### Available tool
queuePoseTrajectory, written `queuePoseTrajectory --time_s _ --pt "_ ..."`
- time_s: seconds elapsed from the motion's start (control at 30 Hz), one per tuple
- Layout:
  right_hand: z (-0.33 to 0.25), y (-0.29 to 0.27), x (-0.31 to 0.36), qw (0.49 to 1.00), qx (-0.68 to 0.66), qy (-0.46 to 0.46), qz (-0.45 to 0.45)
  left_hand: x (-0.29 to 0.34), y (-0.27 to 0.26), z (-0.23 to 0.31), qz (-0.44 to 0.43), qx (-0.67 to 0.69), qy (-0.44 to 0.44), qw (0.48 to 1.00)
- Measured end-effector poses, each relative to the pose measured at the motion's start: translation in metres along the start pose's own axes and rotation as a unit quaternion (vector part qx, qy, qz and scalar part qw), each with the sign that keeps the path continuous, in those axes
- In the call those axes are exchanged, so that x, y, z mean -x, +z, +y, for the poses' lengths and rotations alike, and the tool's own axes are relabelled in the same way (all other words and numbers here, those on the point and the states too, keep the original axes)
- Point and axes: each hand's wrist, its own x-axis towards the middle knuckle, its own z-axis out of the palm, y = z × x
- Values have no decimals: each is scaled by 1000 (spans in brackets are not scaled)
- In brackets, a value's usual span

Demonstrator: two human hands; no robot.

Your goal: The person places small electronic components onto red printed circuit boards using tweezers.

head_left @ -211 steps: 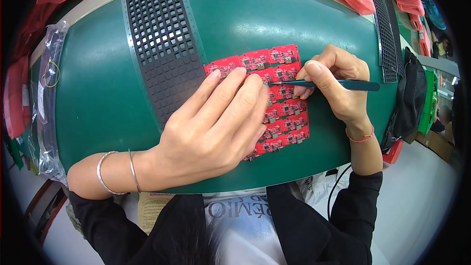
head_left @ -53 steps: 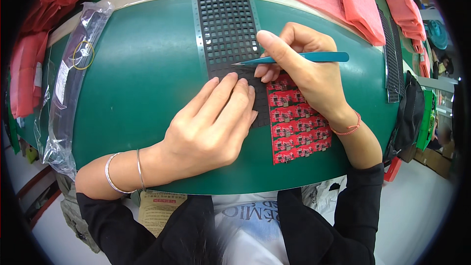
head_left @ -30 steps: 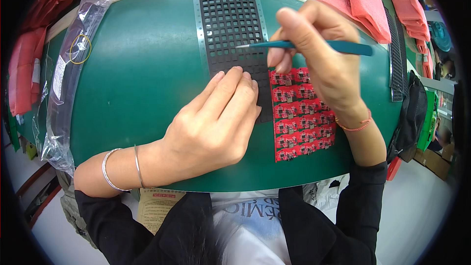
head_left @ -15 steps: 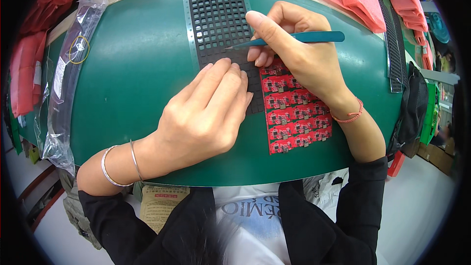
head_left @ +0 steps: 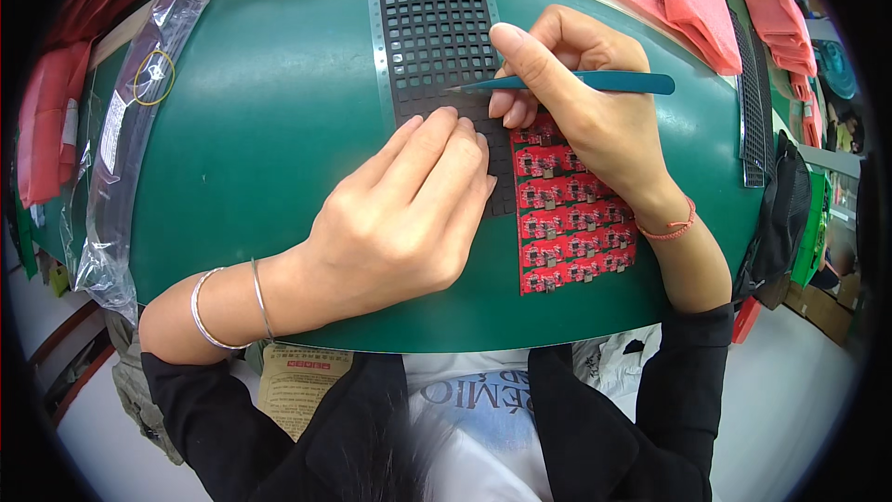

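Observation:
Teal tweezers (head_left: 613,82) are in my right hand (head_left: 595,93), closed around them between thumb and fingers. Their thin tip points left, at the black sheet of small square pads (head_left: 437,28). The upper part of this sheet is a grid of square openings on a clear backing strip; lower down, dark squares remain in place. My left hand (head_left: 400,195) lies over the sheet's lower part, fingers bent and pressed together, tips at the sheet just below the tweezers. Its thumb and anything within are hidden. A panel of red circuit boards (head_left: 576,218) lies under my right wrist, beside the sheet.
The green tabletop (head_left: 251,130) has a curved near edge. At left lies a clear plastic bag (head_left: 116,177) with a yellow rubber band (head_left: 154,77). Pink foam sheets (head_left: 692,5) line the back. Another black perforated sheet (head_left: 753,112) and a black bag (head_left: 785,214) are at right.
The sheet, circuit boards and both hands appear slightly farther right in the view. The hands and tweezers keep nearly the same place relative to the sheet.

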Motion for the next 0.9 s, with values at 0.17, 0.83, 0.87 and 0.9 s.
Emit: queuePoseTrajectory --time_s 0.17,0.83,0.87,0.9 --pt "2 1 -1 1000 1 -19 -5 1 -1 0 -1 -1 -1 1000" --pt "-22 -54 85 997 -21 77 21 -7 -8 15 -20 138 -12 990" --pt "-20 -57 92 997 -22 75 19 -7 -6 16 -35 142 -2 989" --pt "-17 -59 97 997 -22 72 17 -7 -6 18 -37 143 -2 989"
